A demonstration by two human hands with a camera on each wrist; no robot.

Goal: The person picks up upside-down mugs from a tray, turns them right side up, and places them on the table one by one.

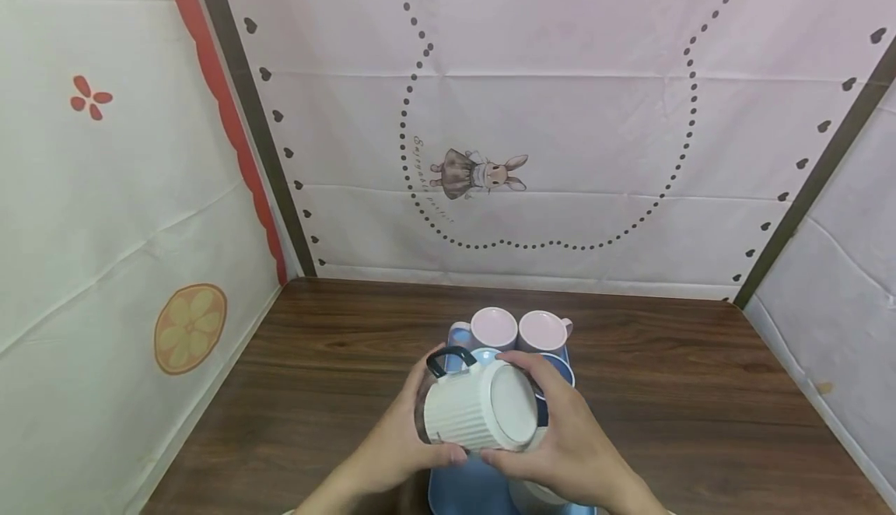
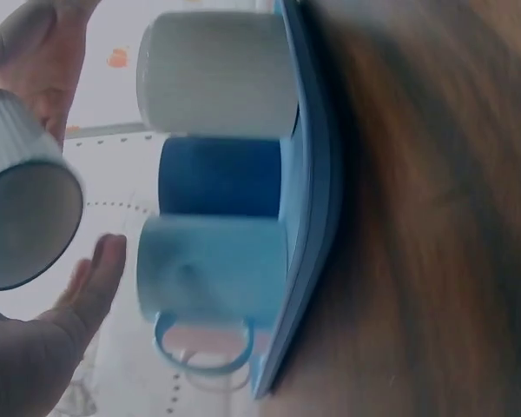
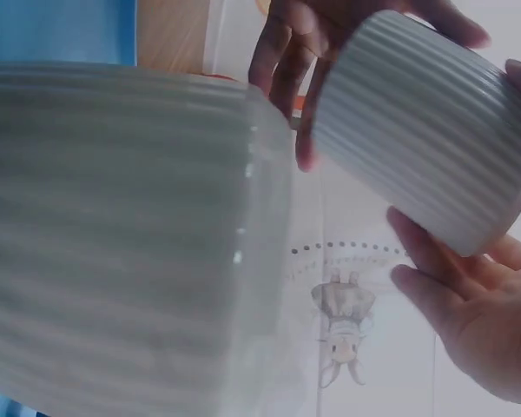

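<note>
Both hands hold a white ribbed mug with a black handle, in the air above a blue tray. It lies tipped on its side, its flat base turned to the right and its mouth to the left. My left hand is round the mouth end, thumb along the near side. At the base end, my right hand grips with the thumb below and fingers over the top. The mug's hollow inside shows in the left wrist view. From the right wrist, ribbed side wall is visible between the hands.
On the tray stand two pink mugs at the back, a light blue mug, a dark blue mug and another white ribbed mug at the near right. Brown wood tabletop surrounds the tray; printed cloth walls rise behind and beside.
</note>
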